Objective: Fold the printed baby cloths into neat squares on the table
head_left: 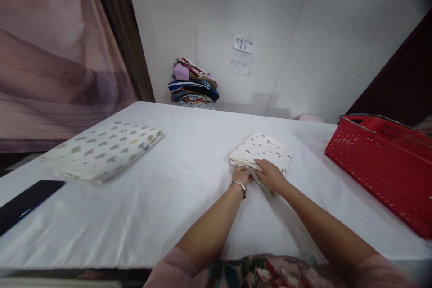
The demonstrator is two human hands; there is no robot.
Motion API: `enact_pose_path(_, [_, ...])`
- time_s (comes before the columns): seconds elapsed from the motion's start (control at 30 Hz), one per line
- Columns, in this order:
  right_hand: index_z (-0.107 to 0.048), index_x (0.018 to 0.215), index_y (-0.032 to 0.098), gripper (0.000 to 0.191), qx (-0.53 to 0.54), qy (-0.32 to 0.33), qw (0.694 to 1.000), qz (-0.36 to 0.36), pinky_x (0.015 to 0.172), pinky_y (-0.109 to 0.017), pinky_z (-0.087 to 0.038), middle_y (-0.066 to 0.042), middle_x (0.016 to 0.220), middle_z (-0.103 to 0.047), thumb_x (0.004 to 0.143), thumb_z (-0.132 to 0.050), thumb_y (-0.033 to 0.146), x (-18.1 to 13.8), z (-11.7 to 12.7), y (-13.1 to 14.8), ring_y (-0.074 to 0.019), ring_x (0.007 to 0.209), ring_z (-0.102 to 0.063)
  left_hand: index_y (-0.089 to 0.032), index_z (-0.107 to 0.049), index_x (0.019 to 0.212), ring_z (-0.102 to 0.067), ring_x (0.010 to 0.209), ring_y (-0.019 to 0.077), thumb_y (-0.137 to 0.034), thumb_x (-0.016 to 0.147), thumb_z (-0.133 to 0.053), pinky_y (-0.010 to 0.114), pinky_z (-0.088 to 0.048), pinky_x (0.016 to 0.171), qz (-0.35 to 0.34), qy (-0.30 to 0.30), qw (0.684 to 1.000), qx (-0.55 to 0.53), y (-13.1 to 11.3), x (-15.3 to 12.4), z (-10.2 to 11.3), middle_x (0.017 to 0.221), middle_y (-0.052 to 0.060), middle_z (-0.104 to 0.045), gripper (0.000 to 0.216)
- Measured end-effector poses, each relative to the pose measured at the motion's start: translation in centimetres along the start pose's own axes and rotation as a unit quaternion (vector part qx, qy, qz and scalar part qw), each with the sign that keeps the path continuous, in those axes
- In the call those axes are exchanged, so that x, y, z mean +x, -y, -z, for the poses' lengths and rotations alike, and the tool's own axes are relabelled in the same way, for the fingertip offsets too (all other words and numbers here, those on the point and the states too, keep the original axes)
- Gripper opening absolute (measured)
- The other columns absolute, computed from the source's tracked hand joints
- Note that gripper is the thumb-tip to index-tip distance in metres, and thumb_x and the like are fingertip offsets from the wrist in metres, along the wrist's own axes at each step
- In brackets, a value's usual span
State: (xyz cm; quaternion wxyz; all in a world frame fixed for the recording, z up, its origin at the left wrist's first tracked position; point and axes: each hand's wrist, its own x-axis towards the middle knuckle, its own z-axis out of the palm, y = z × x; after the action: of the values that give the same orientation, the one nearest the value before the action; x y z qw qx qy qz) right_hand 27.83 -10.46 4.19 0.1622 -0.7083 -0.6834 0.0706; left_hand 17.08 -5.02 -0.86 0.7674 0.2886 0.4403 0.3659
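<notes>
A folded white cloth (265,147) with a small grey print lies on the table, right of its middle, its layered near edge slightly raised. My left hand (241,174), with a silver bangle at the wrist, is closed at that near edge, its fingertips partly tucked under the fabric. My right hand (271,176) grips the same edge just to the right, fingers over the top layers; its thumb is hidden. The two hands are almost touching.
A larger folded cloth (111,147) with grey cloud-like shapes lies at left, near a black flat device (29,200). At right stands a red plastic basket (381,166). Stacked fabrics (194,85) rise behind the white table (168,216), against a wall with paper notes (240,64).
</notes>
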Motion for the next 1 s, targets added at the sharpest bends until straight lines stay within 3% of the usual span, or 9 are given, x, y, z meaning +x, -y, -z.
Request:
enact_pose_path(0.13, [-0.047,0.121,0.021,0.041,-0.061,-0.04,0.997,-0.019,0.076,-0.027,-0.038,-0.006,0.112,-0.054,0.081,-0.04,0.019,-0.1,0.2,0.5,-0.0183,0.093,-0.052,-0.017,-0.048,0.066,-0.063,0.064,0.0148,-0.015,0.07,-0.062,0.03,-0.052,0.068,0.012,0.014,1.0,-0.005,-0.2,-0.5,0.2,0.059,0.001,-0.06,0.015])
enact_pose_path(0.37, [-0.046,0.122,0.021,0.04,-0.121,-0.011,0.993,0.002,0.072,-0.026,-0.036,-0.007,0.106,-0.054,0.082,-0.04,0.017,-0.4,-0.2,1.3,-0.0195,0.095,-0.05,-0.018,-0.047,0.065,-0.063,0.067,0.0147,-0.014,0.072,-0.059,0.029,-0.052,0.069,0.004,0.022,1.0,-0.012,0.2,-0.6,0.6,0.06,0.0,-0.06,0.014])
enact_pose_path(0.73, [-0.052,0.117,0.024,0.036,0.03,-0.004,1.0,0.007,0.08,-0.028,-0.039,-0.004,0.107,-0.058,0.085,-0.041,0.037,-0.5,-0.2,0.3,-0.0176,0.095,-0.053,-0.014,-0.055,0.081,-0.062,0.061,0.0149,-0.021,0.066,-0.067,0.03,-0.051,0.065,-0.016,0.048,0.997,-0.054,-0.1,-1.2,0.7,0.07,0.004,-0.065,0.02])
enact_pose_path(0.9, [-0.058,0.109,0.024,0.032,0.091,0.005,0.995,0.028,0.08,-0.029,-0.04,-0.003,0.094,-0.06,0.088,-0.035,0.032,-0.2,0.0,-0.3,-0.0166,0.09,-0.053,-0.013,-0.054,0.081,-0.064,0.068,0.0175,-0.028,0.065,-0.072,0.034,-0.051,0.069,-0.015,0.054,0.996,-0.064,-0.2,-1.3,0.9,0.077,0.009,-0.066,0.028])
enact_pose_path(1.0, [-0.06,0.102,0.024,0.03,0.077,-0.006,0.996,0.037,0.076,-0.027,-0.041,-0.002,0.089,-0.058,0.09,-0.034,0.03,-0.5,-0.2,0.1,-0.0153,0.085,-0.053,-0.013,-0.053,0.083,-0.064,0.067,0.017,-0.031,0.066,-0.072,0.033,-0.052,0.068,-0.016,0.056,0.996,-0.064,-0.1,-1.2,0.9,0.075,0.008,-0.066,0.031])
